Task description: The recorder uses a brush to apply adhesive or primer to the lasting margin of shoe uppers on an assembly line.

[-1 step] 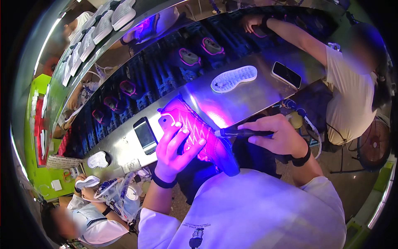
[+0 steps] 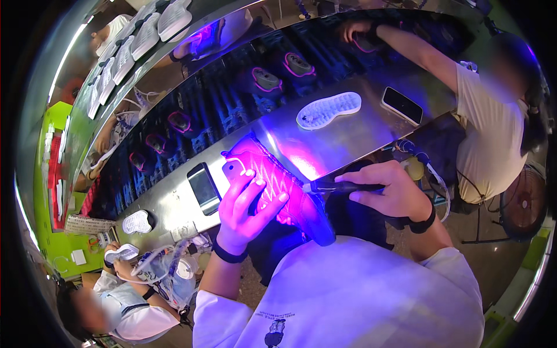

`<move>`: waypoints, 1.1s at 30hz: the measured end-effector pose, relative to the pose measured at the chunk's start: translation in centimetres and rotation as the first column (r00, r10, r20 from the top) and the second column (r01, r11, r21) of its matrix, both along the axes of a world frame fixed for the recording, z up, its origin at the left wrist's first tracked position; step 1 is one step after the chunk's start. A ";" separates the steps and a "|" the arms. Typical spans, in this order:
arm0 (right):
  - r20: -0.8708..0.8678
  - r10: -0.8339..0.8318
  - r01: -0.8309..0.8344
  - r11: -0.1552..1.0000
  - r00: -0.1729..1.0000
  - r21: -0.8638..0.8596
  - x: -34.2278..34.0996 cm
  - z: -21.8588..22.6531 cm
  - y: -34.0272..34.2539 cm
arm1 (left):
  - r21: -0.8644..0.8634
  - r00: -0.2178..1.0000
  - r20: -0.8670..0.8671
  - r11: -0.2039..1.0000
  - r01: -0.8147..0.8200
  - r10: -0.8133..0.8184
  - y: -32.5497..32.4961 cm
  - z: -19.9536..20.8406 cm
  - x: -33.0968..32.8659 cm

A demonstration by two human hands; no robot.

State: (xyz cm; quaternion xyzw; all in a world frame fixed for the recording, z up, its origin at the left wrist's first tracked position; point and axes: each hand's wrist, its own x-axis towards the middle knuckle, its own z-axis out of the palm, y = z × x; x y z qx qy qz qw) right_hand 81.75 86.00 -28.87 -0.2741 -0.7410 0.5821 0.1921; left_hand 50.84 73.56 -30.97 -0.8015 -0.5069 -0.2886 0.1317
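Note:
A laced shoe upper [image 2: 304, 203], glowing pink and purple under violet light, slants in front of me with its dark end toward my body. My left hand [image 2: 246, 211] is closed on its laced side, fingers over the laces and tongue. Between the fingers and thumb of my right hand [image 2: 394, 192] is a slim dark-handled brush [image 2: 342, 187]. Its pale tip meets the shoe's far right edge, where the bristles are hard to make out. A white shoe sole [image 2: 329, 110] lies on the metal bench beyond the shoe.
Phones lie on the bench [image 2: 354, 142] at left [image 2: 204, 188] and right [image 2: 402, 105]. Behind it, a dark roller conveyor [image 2: 223, 95] carries several shoe uppers. A co-worker at right reaches over the conveyor; another at lower left holds a sole [image 2: 123, 253]. Soles fill an upper-left rack [image 2: 144, 39].
My right hand and the brush have shifted very slightly along the shoe's edge. The right co-worker's hand has moved a little over the conveyor. My left hand keeps its hold.

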 end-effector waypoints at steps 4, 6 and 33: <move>-0.058 -0.028 0.032 0.997 0.998 0.069 0.2 -0.8 -0.2 | -0.063 1.000 0.015 0.998 -0.017 0.018 -0.1 -0.5 0.0; -0.047 -0.015 0.019 0.997 0.999 0.079 0.3 -1.1 -0.1 | -0.062 0.999 0.029 0.998 -0.026 0.028 -0.1 -0.8 0.1; 0.097 -0.342 0.355 0.901 0.935 -0.250 0.7 -6.7 -1.1 | -0.442 -0.022 0.870 0.800 0.406 0.492 1.2 -5.6 0.7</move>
